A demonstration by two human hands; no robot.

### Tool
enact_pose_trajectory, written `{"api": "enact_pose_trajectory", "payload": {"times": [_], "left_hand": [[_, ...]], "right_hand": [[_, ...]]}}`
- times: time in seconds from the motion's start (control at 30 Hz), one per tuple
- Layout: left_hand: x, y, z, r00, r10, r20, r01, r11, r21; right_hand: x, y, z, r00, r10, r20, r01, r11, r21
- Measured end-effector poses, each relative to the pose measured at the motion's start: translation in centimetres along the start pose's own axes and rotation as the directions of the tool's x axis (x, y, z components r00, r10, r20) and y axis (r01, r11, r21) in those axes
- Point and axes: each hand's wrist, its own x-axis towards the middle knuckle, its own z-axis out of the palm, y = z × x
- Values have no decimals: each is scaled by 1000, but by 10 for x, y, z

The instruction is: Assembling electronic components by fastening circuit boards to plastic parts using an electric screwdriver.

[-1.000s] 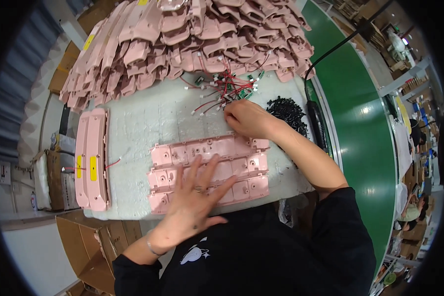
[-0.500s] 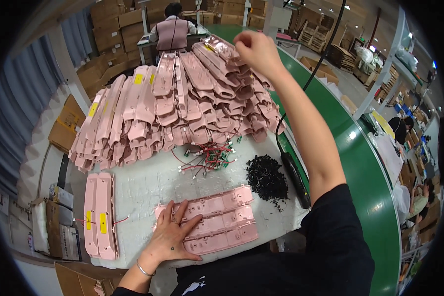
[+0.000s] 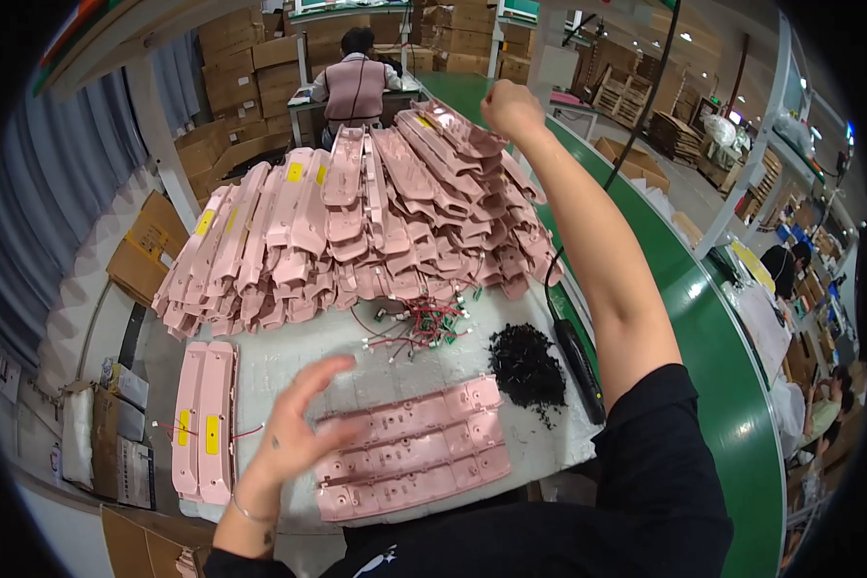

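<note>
1. The person's left hand (image 3: 289, 448) is hanging above the left end of three pink housings (image 3: 424, 453), its grip standing open and its fingers spreading apart; the hand is blurring, so it cannot be told whether the thumb is touching the plastic.
2. These three housings are lying side by side near the front edge of the white work surface (image 3: 272, 371), their ribbed insides facing up.
3. The right hand (image 3: 513, 109), with its arm extending forward, is hanging by the far right end of a large pile of pink parts (image 3: 356, 231). Its fingers are curling inward and its fingertips are hiding from view, so one cannot tell whether it is gripping anything.
4. At the left, two more pink housings (image 3: 214, 385) are lying lengthwise together, bearing yellow labels (image 3: 212, 435), with red wires sticking out at both sides.
5. Between the pile and the three housings, a tangle of red wires (image 3: 429, 320) with white connectors is spreading out; to its right, small black pieces (image 3: 528, 366) are lying heaped near a black corded tool (image 3: 580, 371).
6. Beyond the pile, another person (image 3: 354, 91) in a pink vest is facing away.
</note>
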Motion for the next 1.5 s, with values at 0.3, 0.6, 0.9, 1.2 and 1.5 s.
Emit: {"api": "enact_pose_trajectory", "payload": {"times": [0.3,0.6,0.9,1.2,1.5], "left_hand": [[57,8,27,994,-60,91,95,891,-444],[139,20,-12,988,-138,68,110,320,-941],[149,32,-8,982,-57,-179,-138,427,-893],[155,34,-22,971,-188,-150,-83,325,-942],[166,20,-19,918,-229,-324,-235,343,-910]], "right_hand": [[15,7,35,982,10,187,-8,1000,-9],[-29,16,-2,914,-300,-273,339,935,104],[-237,-49,22,828,-432,-357,561,644,520],[-360,-97,55,334,-837,-434,860,82,503],[-378,-113,59,554,-746,-370,731,223,645]]}}
